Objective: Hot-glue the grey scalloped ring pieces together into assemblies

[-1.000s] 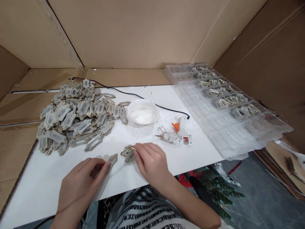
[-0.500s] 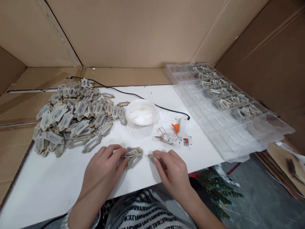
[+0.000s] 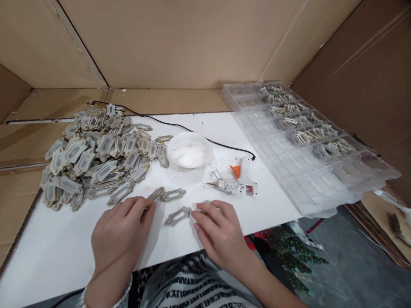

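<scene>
My left hand (image 3: 120, 233) is closed, pinching a grey-beige ornamental frame piece (image 3: 156, 195) between thumb and fingers, tilted edge-up over the white table. Just right of it, another frame piece (image 3: 173, 195) lies flat. Nearer to me, a third frame piece (image 3: 177, 217) rests on the table, its right end at the fingertips of my right hand (image 3: 218, 231). That hand is low over the table, fingers bent and parted from the thumb. What lies beneath its fingers is mostly hidden. A large heap of similar frame pieces (image 3: 105, 147) spreads at the left.
Behind the hands stands a white bowl (image 3: 189, 164) with white contents. A glue gun (image 3: 231, 186) with an orange trigger lies to its right, its black cord (image 3: 173, 124) running back left. A clear compartment tray (image 3: 272, 156) at right holds small metal-looking pieces. Cardboard walls (image 3: 192, 47) enclose the table.
The cluster of pieces by my left hand is now spread apart, two lying flat. My left hand has shifted left with one piece. My right hand has moved slightly left, its fingers loosened.
</scene>
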### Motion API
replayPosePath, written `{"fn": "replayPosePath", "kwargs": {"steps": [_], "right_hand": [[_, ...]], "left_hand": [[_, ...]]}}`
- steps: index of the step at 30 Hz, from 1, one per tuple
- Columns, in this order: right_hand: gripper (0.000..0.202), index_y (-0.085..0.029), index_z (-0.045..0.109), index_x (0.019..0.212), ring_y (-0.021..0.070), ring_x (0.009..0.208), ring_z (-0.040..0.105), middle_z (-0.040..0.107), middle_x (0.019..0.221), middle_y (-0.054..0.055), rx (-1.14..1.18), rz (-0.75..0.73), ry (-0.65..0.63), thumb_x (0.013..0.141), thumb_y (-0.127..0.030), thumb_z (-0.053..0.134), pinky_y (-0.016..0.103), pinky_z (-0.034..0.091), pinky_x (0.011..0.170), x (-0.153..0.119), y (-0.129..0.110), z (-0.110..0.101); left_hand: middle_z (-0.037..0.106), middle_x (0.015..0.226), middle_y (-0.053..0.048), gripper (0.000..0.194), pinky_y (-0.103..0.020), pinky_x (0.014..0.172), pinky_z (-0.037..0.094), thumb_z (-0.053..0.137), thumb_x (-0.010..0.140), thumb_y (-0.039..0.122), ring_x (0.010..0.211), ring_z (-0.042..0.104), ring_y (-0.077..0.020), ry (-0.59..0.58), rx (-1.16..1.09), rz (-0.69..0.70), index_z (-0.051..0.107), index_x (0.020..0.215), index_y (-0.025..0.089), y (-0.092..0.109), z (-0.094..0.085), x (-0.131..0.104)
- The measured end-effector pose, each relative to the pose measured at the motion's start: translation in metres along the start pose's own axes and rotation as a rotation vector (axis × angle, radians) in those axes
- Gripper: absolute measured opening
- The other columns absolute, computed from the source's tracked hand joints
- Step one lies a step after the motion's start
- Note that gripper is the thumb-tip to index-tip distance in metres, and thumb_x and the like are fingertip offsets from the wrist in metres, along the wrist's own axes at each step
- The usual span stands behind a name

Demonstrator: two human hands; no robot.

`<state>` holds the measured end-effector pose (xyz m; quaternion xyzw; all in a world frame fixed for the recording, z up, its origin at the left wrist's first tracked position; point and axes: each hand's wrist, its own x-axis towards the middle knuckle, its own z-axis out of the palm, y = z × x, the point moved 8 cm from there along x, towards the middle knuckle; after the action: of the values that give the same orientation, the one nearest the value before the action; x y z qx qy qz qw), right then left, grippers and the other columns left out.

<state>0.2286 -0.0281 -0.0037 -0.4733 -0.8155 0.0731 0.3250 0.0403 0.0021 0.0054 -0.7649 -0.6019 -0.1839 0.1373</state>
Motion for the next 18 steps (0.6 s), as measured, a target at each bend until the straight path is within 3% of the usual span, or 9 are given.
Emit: {"fn": "replayPosePath", "kwargs": {"steps": [4, 7, 13, 18], "right_hand": [[0.022, -0.018, 0.067, 0.117, 0.0253, 0.111, 0.054, 0.069, 0.126, 0.006, -0.003, -0.089, -0.138, 0.098, -0.022, 0.056, 0.042, 0.044, 0.093, 0.004, -0.017, 0.018], [0.027, -0.017, 0.065, 0.122, 0.0255, 0.110, 0.054, 0.069, 0.126, 0.008, -0.026, -0.089, -0.172, 0.099, -0.026, 0.057, 0.043, 0.045, 0.092, 0.006, -0.019, 0.024], [0.025, -0.018, 0.068, 0.120, 0.0245, 0.109, 0.056, 0.071, 0.123, 0.010, -0.006, -0.089, -0.108, 0.097, -0.021, 0.059, 0.041, 0.051, 0.092, -0.002, -0.008, 0.006], [0.025, -0.015, 0.068, 0.119, 0.0223, 0.096, 0.058, 0.073, 0.107, 0.010, -0.010, -0.061, -0.048, 0.097, -0.015, 0.056, 0.037, 0.054, 0.084, -0.015, 0.011, -0.013]], "left_hand": [[0.077, 0.089, -0.004, 0.026, -0.037, 0.071, 0.047, 0.054, 0.099, 0.037, 0.076, 0.066, -0.0241, -0.038, -0.062, 0.089, 0.072, 0.088, 0.021, 0.008, 0.003, 0.001], [0.076, 0.095, -0.006, 0.026, -0.037, 0.078, 0.051, 0.055, 0.098, 0.039, 0.083, 0.067, -0.0240, -0.023, -0.190, 0.087, 0.073, 0.100, 0.019, 0.001, -0.002, -0.002], [0.074, 0.119, -0.007, 0.031, -0.043, 0.086, 0.052, 0.050, 0.098, 0.038, 0.099, 0.066, -0.0282, -0.112, -0.284, 0.176, 0.071, 0.119, 0.028, -0.003, 0.004, -0.012], [0.072, 0.120, -0.011, 0.038, -0.044, 0.079, 0.053, 0.049, 0.099, 0.041, 0.093, 0.065, -0.0301, -0.120, -0.199, 0.157, 0.069, 0.125, 0.023, -0.004, 0.009, -0.017]]}}
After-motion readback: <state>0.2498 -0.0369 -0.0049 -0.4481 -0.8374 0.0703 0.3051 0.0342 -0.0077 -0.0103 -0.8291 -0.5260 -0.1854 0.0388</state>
